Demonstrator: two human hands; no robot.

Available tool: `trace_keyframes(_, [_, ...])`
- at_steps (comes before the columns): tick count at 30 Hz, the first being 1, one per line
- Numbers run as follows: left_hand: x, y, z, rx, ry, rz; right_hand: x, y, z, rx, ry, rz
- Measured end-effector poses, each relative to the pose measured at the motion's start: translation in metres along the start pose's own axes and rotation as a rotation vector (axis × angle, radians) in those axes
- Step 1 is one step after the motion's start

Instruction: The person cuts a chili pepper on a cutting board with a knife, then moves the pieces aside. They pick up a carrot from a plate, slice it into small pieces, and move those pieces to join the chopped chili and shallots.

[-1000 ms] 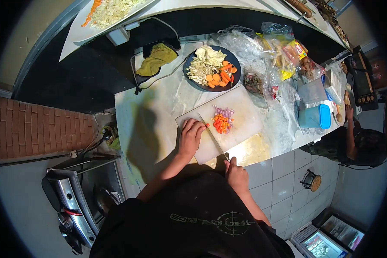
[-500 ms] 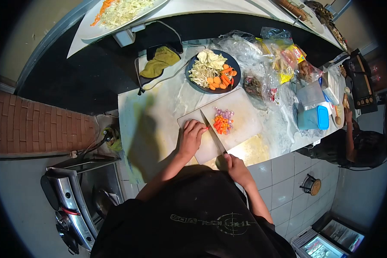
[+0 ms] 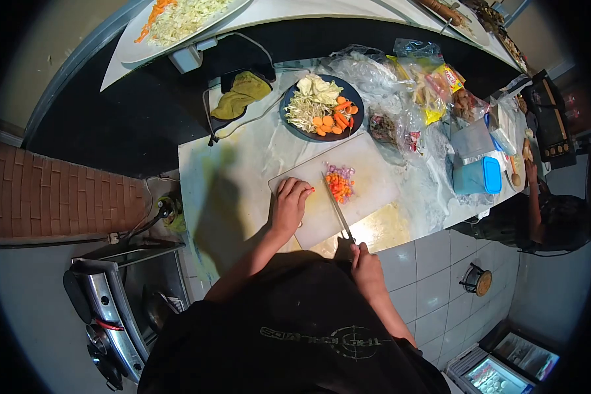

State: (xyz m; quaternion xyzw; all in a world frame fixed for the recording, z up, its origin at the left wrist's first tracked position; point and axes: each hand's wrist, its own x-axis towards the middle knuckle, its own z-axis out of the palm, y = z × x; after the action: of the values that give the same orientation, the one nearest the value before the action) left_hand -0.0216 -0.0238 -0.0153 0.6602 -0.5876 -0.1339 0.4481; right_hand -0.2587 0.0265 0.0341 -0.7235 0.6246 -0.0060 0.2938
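Observation:
My left hand is over the left part of the white cutting board, its fingers curled and pinching a small red vegetable piece. My right hand grips the handle of a kitchen knife at the board's near edge. The blade points away from me, along the left side of a pile of chopped orange-red and purple bits. Behind the board stands a dark plate with cabbage, bean sprouts and cut carrots.
Plastic bags of food and a blue-lidded container lie to the right. A green cloth is at the back left. On the raised counter is a plate of shredded vegetables. Another person is at the far right, near a stool.
The knife has moved right, away from my left fingers, and its blade now lies against the chopped pile. My right hand has shifted slightly right and toward me.

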Motion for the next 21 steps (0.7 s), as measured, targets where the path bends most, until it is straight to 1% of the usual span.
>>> trace_keyframes(1, [-0.001, 0.0, 0.001, -0.003, -0.004, 0.001, -0.001, -0.001, -0.003, 0.001, 0.001, 0.005])
trace_keyframes(3, [-0.004, -0.002, 0.001, 0.008, -0.005, 0.023, -0.001, -0.005, -0.009, 0.239, -0.072, -0.044])
trace_keyframes(6, [-0.005, -0.002, 0.004, 0.002, -0.005, 0.018, -0.003, -0.01, -0.007, 0.297, -0.046, -0.095])
trace_keyframes(9, [-0.005, 0.0, 0.002, 0.003, -0.004, 0.014, -0.001, -0.016, -0.01, 0.234, -0.101, -0.038])
trace_keyframes(13, [-0.005, -0.001, 0.002, -0.002, -0.005, 0.006, -0.003, -0.018, -0.012, 0.256, -0.095, -0.067])
trace_keyframes(21, [-0.005, -0.002, 0.003, -0.044, -0.012, 0.001, 0.001, -0.018, -0.004, 0.144, -0.136, -0.04])
